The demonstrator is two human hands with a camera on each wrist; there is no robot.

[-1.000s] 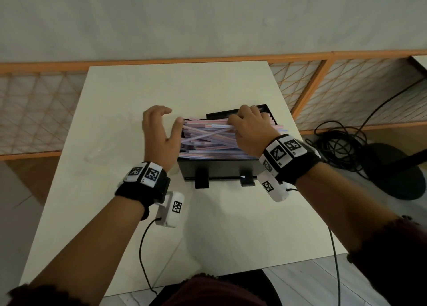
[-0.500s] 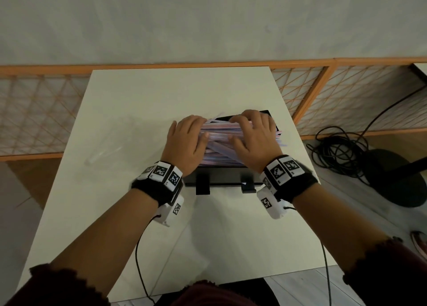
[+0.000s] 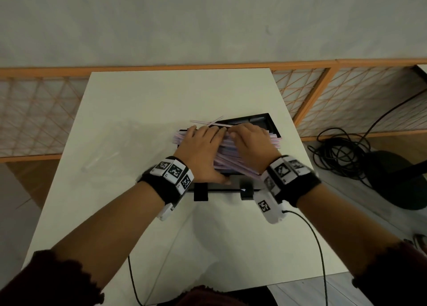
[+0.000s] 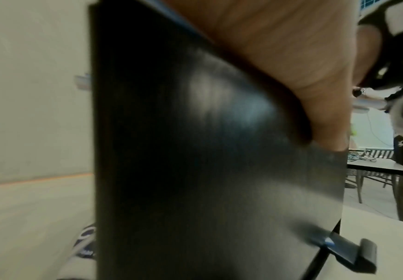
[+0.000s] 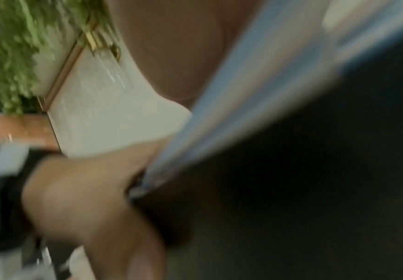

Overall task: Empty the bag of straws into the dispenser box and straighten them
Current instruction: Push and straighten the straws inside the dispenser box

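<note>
The black dispenser box stands right of the table's middle, heaped with pink and blue striped straws. Both my hands lie palm down on the heap, side by side. My left hand presses with straight fingers, its thumb against the box's front wall. My right hand presses the right half, fingertips near the left hand's. A few straws poke out crooked behind the fingers. The right wrist view is blurred, showing straws over the dark box. The clear empty bag lies flat to the left.
Two black tabs jut from the box's front base. The table ends close to the box's right side. On the floor to the right lie coiled black cables and a black stand base. An orange lattice screen runs behind.
My left hand has moved from the straws' left ends onto the top of the heap, beside the right hand. Both now press down, and a few straws have sprung out at the back.
</note>
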